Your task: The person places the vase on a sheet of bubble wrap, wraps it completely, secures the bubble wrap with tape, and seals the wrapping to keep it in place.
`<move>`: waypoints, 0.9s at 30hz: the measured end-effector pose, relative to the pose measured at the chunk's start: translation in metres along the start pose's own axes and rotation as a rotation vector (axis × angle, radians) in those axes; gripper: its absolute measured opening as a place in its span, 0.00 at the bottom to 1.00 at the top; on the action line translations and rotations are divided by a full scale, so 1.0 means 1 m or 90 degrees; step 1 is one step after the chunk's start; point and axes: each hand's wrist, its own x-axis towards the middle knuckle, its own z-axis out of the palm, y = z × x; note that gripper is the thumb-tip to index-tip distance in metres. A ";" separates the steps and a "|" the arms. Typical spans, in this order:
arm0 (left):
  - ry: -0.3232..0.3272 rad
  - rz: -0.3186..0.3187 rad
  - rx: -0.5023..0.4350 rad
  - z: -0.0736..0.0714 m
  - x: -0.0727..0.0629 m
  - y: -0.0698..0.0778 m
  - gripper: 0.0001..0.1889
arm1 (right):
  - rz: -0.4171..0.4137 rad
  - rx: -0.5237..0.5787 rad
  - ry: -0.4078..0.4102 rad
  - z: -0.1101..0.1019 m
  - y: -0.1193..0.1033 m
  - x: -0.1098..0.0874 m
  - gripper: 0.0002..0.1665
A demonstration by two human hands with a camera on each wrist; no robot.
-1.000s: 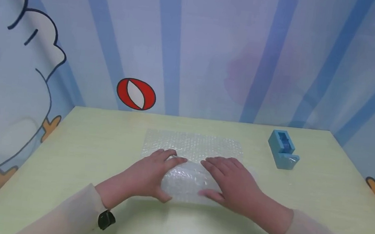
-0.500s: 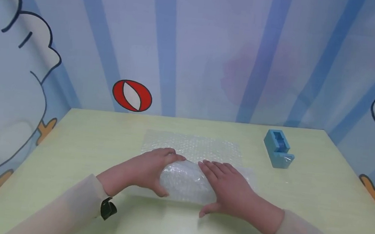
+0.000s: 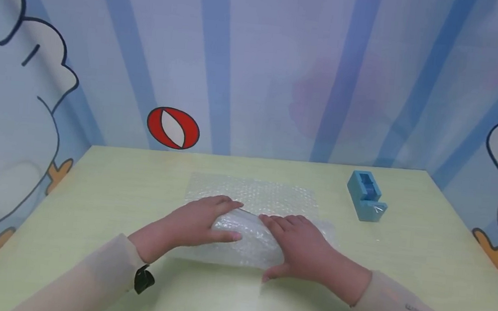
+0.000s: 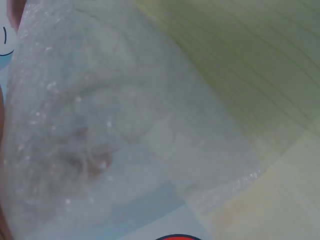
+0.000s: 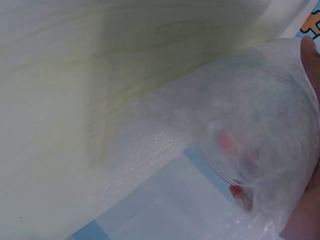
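Observation:
A sheet of clear bubble wrap (image 3: 252,193) lies on the table, its near part rolled into a bundle (image 3: 252,236) around something with a clear curved rim (image 5: 220,170). The wrap mostly hides what is inside. My left hand (image 3: 195,223) grips the bundle's left end, fingers over the far side and thumb across the front. On the right end, my right hand (image 3: 309,249) holds the wrap, fingers over the top and thumb spread low in front. The left wrist view shows the wrap (image 4: 100,115) close up, with a faint ring shape through it.
A blue tape dispenser (image 3: 364,196) with clear tape at its cutter stands at the back right of the pale yellow table (image 3: 139,170). Behind the table rises a striped blue backdrop (image 3: 271,67) with cartoon figures and a red oval.
My left thumb has moved inward and up onto the front of the bundle. My right thumb has spread lower, toward the table's near side. The head view has shifted slightly.

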 end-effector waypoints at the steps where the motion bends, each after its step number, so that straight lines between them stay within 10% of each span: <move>1: 0.005 0.001 0.009 0.001 -0.001 0.000 0.38 | 0.000 -0.001 -0.004 0.000 0.000 0.000 0.65; 15: 0.132 0.106 0.346 0.018 -0.017 0.013 0.48 | -0.011 -0.033 0.008 0.000 0.002 0.001 0.64; 27: 0.116 0.045 0.339 0.027 -0.022 0.020 0.59 | 0.014 -0.017 -0.018 -0.002 -0.004 0.003 0.57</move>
